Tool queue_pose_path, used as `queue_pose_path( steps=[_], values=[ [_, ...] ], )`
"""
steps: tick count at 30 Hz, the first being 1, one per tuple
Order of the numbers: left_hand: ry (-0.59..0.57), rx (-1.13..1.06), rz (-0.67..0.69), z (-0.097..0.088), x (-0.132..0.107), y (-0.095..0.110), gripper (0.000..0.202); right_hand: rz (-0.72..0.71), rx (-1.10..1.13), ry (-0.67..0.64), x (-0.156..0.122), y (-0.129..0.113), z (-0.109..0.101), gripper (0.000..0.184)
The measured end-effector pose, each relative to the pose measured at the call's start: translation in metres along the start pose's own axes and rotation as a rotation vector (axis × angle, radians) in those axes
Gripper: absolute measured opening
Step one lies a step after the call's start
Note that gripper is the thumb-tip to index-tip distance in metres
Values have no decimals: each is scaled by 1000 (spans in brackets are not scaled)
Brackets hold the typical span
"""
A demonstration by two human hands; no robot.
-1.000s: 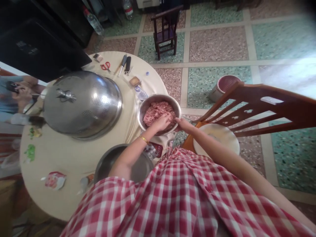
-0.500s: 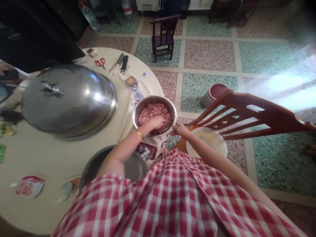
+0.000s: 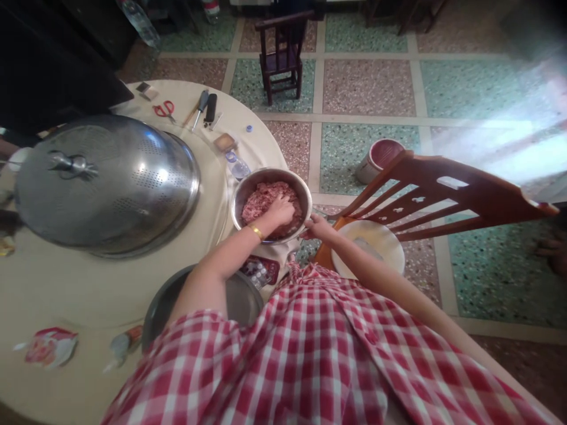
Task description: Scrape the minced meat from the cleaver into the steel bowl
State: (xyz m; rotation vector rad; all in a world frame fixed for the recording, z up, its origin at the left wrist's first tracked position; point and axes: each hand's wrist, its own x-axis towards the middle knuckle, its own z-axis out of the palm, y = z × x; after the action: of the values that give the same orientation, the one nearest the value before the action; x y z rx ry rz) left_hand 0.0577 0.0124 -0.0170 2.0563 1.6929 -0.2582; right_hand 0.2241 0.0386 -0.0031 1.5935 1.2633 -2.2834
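Observation:
A round metal bowl [image 3: 306,203] stands at the table's edge with pink minced meat [image 3: 261,198] in it. My left hand [image 3: 282,211], a gold bangle at its wrist, is down in the bowl on the right part of the meat. Its fingers are curled into the meat and their tips are hidden. From the right, my right hand [image 3: 318,229] grips the outside of the bowl near its rim, thumb uppermost. A larger grey basin [image 3: 159,307] sits under my left forearm, with a dark red packet [image 3: 261,271] between it and the bowl.
A perforated metal dome cover [image 3: 110,183] takes up the table's left. Scissors [image 3: 165,110], a screwdriver [image 3: 200,110] and a clear plastic bottle piece [image 3: 238,166] lie beyond the bowl. A wooden chair [image 3: 411,200] stands at right, near a bucket [image 3: 381,160].
My left hand has shifted within the bowl, its fingers now pushed more steeply into the meat, baring more of the bowl's right inside. My right hand stays at the rim. The camera view has shifted slightly.

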Motion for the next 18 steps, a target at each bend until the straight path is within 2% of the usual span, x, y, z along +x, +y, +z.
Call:
queue_pose_path(
  steps=[2,4,7,9,12,14,16,18],
  values=[
    [44,-41,53,3,-23,-19,25,-1,17,-2,1,1,1,9],
    [86,-115,43,7,-44,-36,25,-1,23,-7,2,1,1,8],
    [96,-182,2,9,-63,-47,26,12,12,-11,2,2,0,8],
    [115,-176,-17,6,-67,-42,26,13,8,-17,2,2,0,8],
    [215,-108,-2,-2,-63,-25,25,4,2,-25,0,2,0,9],
    [237,-57,114,-2,-55,-13,23,5,-6,-21,-2,1,0,10],
    [203,-23,252,3,-46,-5,20,12,-17,-18,-4,0,0,10],
    [165,8,315,11,-37,-3,18,15,-19,-16,-5,0,-1,10]
  ],
)
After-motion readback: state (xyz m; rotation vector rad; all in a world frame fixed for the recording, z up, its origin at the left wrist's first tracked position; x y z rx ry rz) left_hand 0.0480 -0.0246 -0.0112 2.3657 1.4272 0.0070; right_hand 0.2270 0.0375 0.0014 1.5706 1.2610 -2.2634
